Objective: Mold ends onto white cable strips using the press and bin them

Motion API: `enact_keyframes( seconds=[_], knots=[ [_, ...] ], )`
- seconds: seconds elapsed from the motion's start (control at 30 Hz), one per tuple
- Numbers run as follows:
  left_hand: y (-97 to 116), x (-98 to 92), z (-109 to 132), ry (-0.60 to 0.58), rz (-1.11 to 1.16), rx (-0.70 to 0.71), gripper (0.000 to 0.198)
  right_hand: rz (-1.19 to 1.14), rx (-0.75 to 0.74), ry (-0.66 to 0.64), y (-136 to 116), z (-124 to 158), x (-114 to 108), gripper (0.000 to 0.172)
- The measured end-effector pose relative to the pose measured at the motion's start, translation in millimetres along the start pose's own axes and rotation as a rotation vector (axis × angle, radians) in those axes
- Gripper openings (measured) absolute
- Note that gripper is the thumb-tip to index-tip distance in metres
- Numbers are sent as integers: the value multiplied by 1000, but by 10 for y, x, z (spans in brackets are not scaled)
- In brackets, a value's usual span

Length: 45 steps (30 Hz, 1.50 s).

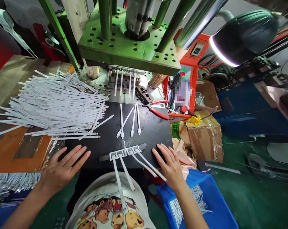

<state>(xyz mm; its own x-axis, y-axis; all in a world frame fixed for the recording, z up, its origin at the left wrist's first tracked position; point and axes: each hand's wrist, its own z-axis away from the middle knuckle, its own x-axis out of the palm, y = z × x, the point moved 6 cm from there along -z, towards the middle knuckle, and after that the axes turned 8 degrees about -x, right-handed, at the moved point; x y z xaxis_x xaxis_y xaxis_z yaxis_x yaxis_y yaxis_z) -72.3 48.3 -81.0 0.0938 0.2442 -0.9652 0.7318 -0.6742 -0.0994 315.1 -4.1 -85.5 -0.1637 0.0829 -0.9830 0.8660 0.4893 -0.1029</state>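
My left hand (63, 167) lies flat on the left front of the black work surface (155, 130), fingers spread, holding nothing. At the right front edge my right hand (170, 163) also rests with fingers apart and nothing in them. Between the hands is a white moulded piece (126, 153) on a thin dark bar (142, 147); several flat white cable-like strips (118, 181) run from it toward my body. Behind it lie several loose white strips (133, 121). A large pile of such strips (55, 101) spreads beside and beyond my left hand.
Ahead stands a press with a green plate (134, 52) above a metal mould (112, 79) holding several strips. Red-handled pliers (160, 114) and a dark metal block (145, 94) lie near it. A lamp (246, 38), an orange toolbox (195, 86) and a blue bin (220, 203) are right.
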Motion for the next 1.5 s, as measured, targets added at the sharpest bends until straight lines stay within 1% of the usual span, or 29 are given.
enact_keyframes(
  seconds=[0.1,0.23,0.33,0.43,0.53,0.67,0.73,0.87,0.93,0.97,1.03,1.13,1.2,1.23,1.3,1.4,1.47,1.5],
  knots=[
    [-23,55,-24,7,-28,-1,60,10,13,2,9,-34,48,71],
    [-22,56,-11,-6,-31,-19,62,19,21,19,2,-46,27,68],
    [-1,52,6,-15,-3,-43,65,24,26,28,-24,-56,9,70],
    [-3,26,-5,2,74,-119,67,18,33,49,-38,-69,-3,72],
    [-19,19,-26,-17,113,-168,66,12,32,40,-42,-73,-2,72],
    [6,18,-31,20,19,-46,59,5,36,22,-42,-72,4,72],
    [0,35,-21,39,-26,-10,57,5,39,23,-39,-70,8,74],
    [-24,46,-16,42,-30,-14,57,4,46,29,-25,-52,1,75],
    [-12,2,-58,39,-5,-27,52,-9,59,31,-28,-59,-30,71],
    [7,-35,-100,36,19,-36,48,-36,65,32,-40,-79,-51,66],
    [79,-128,-229,26,103,-51,40,-160,53,48,-108,-174,-105,55],
    [257,-247,-503,21,269,-46,45,-389,-16,131,-266,-447,-203,52],
    [368,-265,-685,25,330,-22,34,-462,-54,162,-318,-667,-237,41],
    [399,-253,-764,28,343,-15,26,-491,-76,148,-314,-775,-237,33],
    [411,-196,-887,21,375,3,20,-577,-145,72,-250,-975,-218,25],
    [356,-87,-1003,-41,469,42,23,-763,-298,-103,-80,-1264,-183,22],
    [322,-35,-1055,-102,514,60,23,-878,-396,-237,-6,-1505,-136,17],
    [315,-28,-1077,-115,522,63,23,-911,-424,-279,12,-1654,-109,16]
  ],
)
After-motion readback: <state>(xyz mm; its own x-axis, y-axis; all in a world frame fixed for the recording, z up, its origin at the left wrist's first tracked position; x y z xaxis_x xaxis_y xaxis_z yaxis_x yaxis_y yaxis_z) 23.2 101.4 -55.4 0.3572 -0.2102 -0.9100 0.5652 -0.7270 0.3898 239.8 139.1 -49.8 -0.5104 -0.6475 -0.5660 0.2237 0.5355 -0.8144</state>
